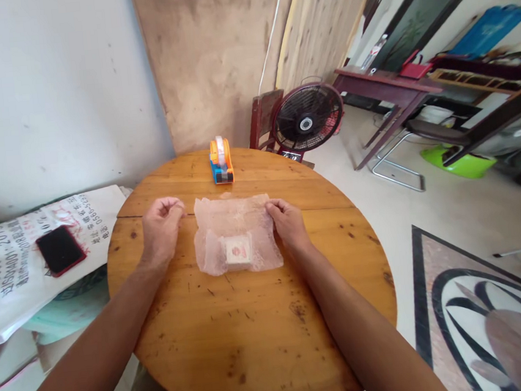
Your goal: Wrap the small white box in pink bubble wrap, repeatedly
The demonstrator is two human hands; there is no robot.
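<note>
A sheet of clear bubble wrap [211, 215] lies spread on the round wooden table [239, 357]. On its lower part, under a layer of the film, sits a small white box [238, 251] with a reddish mark on top. My right hand [289, 222] pinches the wrap's upper right corner between thumb and fingers. To the left of the wrap, my left hand [162, 229] is held with its fingers curled together, apart from the sheet; whether something small is between the fingertips I cannot make out.
An orange and blue tape dispenser [221, 161] stands at the table's far edge. Left of the table, a phone [60, 250] lies on a printed white sack [100, 205]. Behind are a black fan [307, 118] and a wooden chair [266, 118].
</note>
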